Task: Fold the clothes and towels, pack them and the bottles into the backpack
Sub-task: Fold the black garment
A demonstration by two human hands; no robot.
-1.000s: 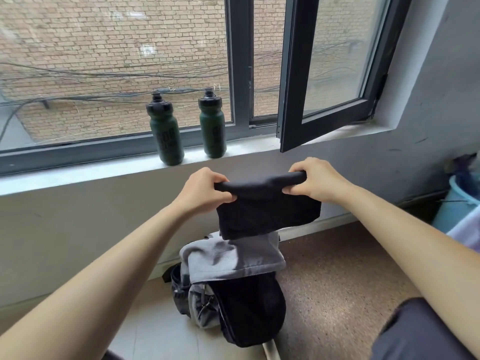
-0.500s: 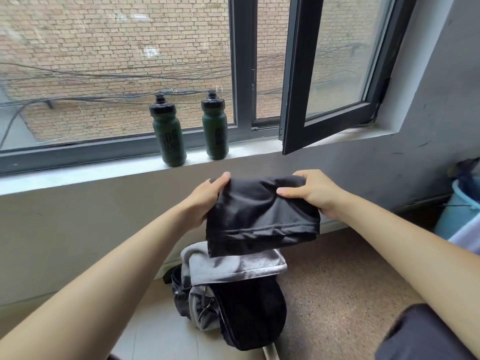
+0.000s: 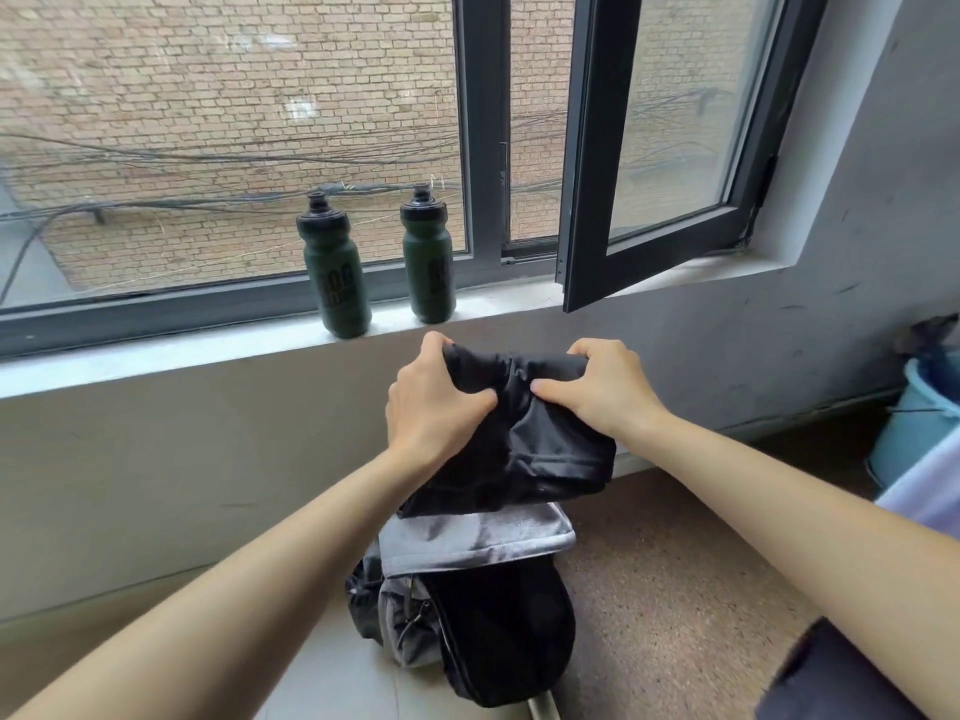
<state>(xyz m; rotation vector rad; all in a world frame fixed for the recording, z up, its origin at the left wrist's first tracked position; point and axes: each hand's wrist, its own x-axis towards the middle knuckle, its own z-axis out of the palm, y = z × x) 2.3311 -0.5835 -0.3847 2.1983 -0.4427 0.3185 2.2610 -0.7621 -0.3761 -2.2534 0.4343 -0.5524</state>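
A folded black garment hangs in mid-air below the windowsill. My left hand grips its left top edge, thumb on the near face. My right hand grips its right top edge the same way. Directly beneath lies a folded grey towel on top of the open black and grey backpack, which stands on the floor against the wall. Two dark green bottles with black caps stand upright on the windowsill, the left bottle and the right bottle, both beyond my hands.
An open window sash juts inward above the sill at the right. A light blue bucket stands by the wall at the far right, with pale cloth in front of it. Dark fabric shows at the bottom right corner.
Both hands brought the black garment lower and nearer the backpack, and moved closer together on its top edge, bunching the fabric.
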